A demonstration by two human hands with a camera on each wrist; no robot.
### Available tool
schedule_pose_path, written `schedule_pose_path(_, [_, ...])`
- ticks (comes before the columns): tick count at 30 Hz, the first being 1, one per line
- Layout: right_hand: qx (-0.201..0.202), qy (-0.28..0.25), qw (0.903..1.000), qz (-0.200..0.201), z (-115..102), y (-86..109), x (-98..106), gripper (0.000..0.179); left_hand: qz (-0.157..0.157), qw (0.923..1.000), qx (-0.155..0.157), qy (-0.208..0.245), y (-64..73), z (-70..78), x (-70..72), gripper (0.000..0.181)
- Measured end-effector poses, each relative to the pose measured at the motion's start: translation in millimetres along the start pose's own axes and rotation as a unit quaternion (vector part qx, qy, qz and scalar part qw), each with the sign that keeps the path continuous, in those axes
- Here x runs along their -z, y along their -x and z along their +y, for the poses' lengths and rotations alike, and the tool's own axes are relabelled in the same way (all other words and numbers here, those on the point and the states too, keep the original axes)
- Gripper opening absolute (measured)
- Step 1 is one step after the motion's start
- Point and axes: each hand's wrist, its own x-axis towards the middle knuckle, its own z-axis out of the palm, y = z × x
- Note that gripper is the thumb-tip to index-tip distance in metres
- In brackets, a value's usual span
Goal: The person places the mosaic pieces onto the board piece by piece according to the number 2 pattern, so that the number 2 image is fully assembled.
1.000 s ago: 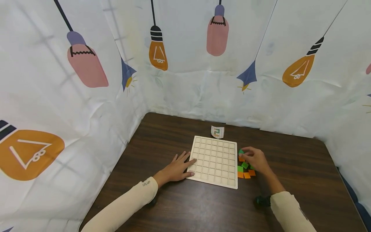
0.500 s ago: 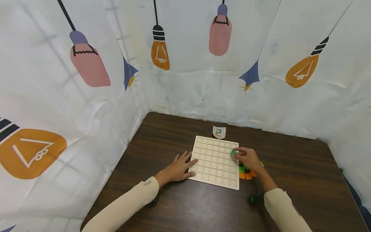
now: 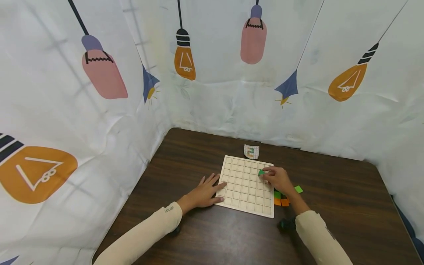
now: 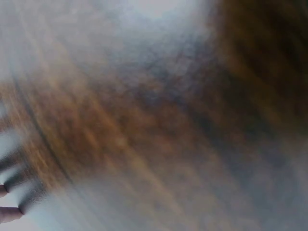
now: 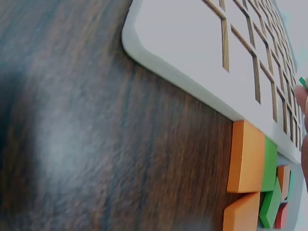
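Observation:
A pale square board [image 3: 243, 189] with a grid of recessed cells lies on the dark table. My left hand [image 3: 202, 193] rests flat with fingers spread, its thumb and index finger over the board's left edge; in the left wrist view only its fingertips [image 4: 10, 214] show at the lower left, amid blur. Over the board's upper right cells, my right hand [image 3: 279, 180] pinches a small green tile [image 3: 261, 172] between thumb and fingers. Whether that tile touches the board, I cannot tell. In the right wrist view, a fingertip and the green tile's edge [image 5: 302, 82] show at the right border.
Beside the board's right edge lie several orange tiles [image 5: 246, 156] and green tiles [image 5: 270, 164], partly hidden by my right forearm in the head view. One light green tile [image 3: 299, 189] lies farther right. A small curled paper card [image 3: 251, 151] with a coloured grid pattern sits behind the board.
My right hand has taken the green tile from the pile and moved it left over the board's upper right part. The left hand has stayed on the board's left edge.

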Motion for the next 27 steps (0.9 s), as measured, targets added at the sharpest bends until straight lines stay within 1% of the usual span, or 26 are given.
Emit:
schedule_pose_path(2, [0.001,0.005,1.0000,0.001,-2.2,-1.9,-1.2,0.033,0.001,1.0000,0.000,0.000,-0.3,-0.3,0.1,0.066])
schedule_pose_path(11, [0.000,-0.007,1.0000,0.000,-9.5,-8.8,-10.0,0.030,0.003,1.0000,-0.004,0.002,-0.2,0.3,1.4,0.065])
schedule_pose_path(22, [-0.011,0.022,0.9996,0.013,-18.3,-11.9,-16.9,0.024,0.001,1.0000,-0.001,0.004,2.1,1.7,2.1,0.065])
schedule_pose_path(27, [0.007,0.046,0.9987,0.023,-19.2,-13.1,-20.0,0.023,0.001,1.0000,0.000,0.007,2.4,1.6,2.5,0.065])
